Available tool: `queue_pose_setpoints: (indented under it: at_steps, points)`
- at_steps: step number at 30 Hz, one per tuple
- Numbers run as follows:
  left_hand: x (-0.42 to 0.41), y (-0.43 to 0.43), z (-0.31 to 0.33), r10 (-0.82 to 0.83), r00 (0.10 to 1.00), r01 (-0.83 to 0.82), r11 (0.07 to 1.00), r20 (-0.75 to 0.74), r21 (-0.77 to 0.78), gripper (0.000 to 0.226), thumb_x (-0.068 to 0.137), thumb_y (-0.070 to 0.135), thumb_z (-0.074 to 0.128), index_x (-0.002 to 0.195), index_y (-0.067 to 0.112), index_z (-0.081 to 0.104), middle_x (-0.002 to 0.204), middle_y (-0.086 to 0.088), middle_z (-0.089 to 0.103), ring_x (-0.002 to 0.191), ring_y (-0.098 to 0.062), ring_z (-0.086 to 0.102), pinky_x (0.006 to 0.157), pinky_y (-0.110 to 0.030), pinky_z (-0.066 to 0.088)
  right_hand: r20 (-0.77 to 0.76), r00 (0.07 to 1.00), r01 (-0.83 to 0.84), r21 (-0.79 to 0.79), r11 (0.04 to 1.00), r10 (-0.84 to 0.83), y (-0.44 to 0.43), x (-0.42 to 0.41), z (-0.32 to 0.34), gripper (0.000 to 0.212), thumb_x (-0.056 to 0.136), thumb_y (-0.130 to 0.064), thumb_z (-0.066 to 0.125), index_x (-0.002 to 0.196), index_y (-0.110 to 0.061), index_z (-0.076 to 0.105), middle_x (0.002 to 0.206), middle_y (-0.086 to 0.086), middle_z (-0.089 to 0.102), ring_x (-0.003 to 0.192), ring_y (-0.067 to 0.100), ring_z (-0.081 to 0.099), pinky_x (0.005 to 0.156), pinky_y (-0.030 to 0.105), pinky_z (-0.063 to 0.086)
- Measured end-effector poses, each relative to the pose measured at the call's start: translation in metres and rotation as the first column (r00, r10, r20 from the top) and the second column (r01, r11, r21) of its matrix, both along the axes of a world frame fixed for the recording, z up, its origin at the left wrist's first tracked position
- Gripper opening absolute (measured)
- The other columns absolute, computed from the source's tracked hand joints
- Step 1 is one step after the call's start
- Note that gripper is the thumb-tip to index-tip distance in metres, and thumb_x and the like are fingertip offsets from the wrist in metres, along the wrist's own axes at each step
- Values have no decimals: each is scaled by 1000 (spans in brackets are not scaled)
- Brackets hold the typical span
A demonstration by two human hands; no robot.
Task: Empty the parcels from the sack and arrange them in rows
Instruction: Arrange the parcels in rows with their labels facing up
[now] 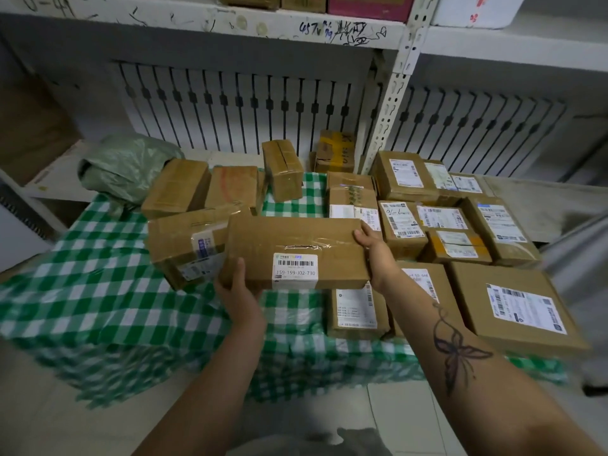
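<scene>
Two hands share one long parcel [296, 248], held level above the green-checked cloth [98, 291]. My left hand [238, 291] grips its near left corner, thumb on top and fingers underneath. My right hand [371, 245] clasps the right end, thumb laid on the top face; the other fingers are hidden behind the box. The parcel's white barcode label [295, 269] wraps over the near edge towards me.

Just behind its left end lies a tilted parcel [184, 245]; whether the two touch I cannot tell. Farther back a few plain boxes [230, 187] sit on the cloth, next to the crumpled green sack [125, 166] at the far left.

To my right, labelled parcels [444, 218] lie packed together in rows, labels up, with a large flat parcel [513, 304] at the near right corner. A white slotted shelf post [391, 103] stands behind them.
</scene>
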State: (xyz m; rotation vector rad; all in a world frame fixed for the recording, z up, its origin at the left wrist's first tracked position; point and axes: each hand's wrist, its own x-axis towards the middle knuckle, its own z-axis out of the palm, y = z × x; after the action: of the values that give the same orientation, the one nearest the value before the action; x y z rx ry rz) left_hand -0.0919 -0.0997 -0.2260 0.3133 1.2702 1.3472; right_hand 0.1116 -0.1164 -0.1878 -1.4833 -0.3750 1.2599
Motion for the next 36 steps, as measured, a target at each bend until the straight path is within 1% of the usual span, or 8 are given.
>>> queue_pose_setpoints:
  at_steps: [4,7,11,15,20,28,33,36]
  points:
    - [-29,2,-7,34,994,-45,993,-100,-108,56,84,38,65,130,13,47,124,-6,56,111,-27,57,96,-44,48,79,997,-13,-29,1000,15,-2,-24,-1,25,94,-22,48,119,-23,51,105,5,59,86,20,58,72,32,49]
    - [-48,-4,-8,58,987,-80,986,-147,-150,53,85,36,64,127,8,50,122,-10,58,101,-24,58,88,-38,50,225,974,-18,-82,997,36,0,-42,-11,12,92,-28,55,99,-18,57,103,5,60,90,20,57,73,32,46]
    - [-66,-8,-12,66,979,-99,981,-193,-167,48,87,33,62,124,5,51,122,-13,57,98,-24,55,81,-36,47,416,893,-74,-234,969,169,3,-61,-24,36,93,-30,55,122,-10,56,120,9,61,110,28,56,95,40,45]
    - [-80,-9,-21,4,972,-42,987,-233,-157,45,89,31,60,124,4,53,126,-15,58,99,-24,55,81,-34,44,577,765,-89,-344,935,285,2,-69,-29,31,92,-24,56,115,-4,62,115,15,64,106,31,59,92,38,48]
    - [-82,-9,-29,-97,941,40,983,-324,-180,46,91,34,57,125,3,54,128,-16,56,115,-32,54,85,-34,42,740,570,-65,-392,918,356,2,-74,-32,33,90,-12,54,123,-7,60,119,18,64,110,33,59,93,37,47]
    - [-85,1,-55,-178,900,87,968,-398,-236,43,92,36,55,120,3,60,125,-17,60,113,-33,56,86,-32,41,734,317,-155,-584,797,600,1,-71,-39,32,85,-17,53,114,-11,63,110,15,64,107,32,57,87,39,52]
    - [-85,5,-66,-259,852,151,954,-456,-259,42,95,34,50,115,-1,61,121,-20,60,111,-34,56,83,-30,39,672,119,-180,-709,681,731,4,-75,-45,35,86,-16,51,119,-10,60,129,14,43,124,32,38,101,43,42]
    - [-84,7,-73,-333,793,200,934,-511,-297,45,96,36,45,112,-2,62,118,-22,61,108,-35,56,84,-32,40,650,74,-186,-736,650,757,7,-79,-48,38,86,-12,48,123,-10,59,134,13,37,127,32,33,103,44,40]
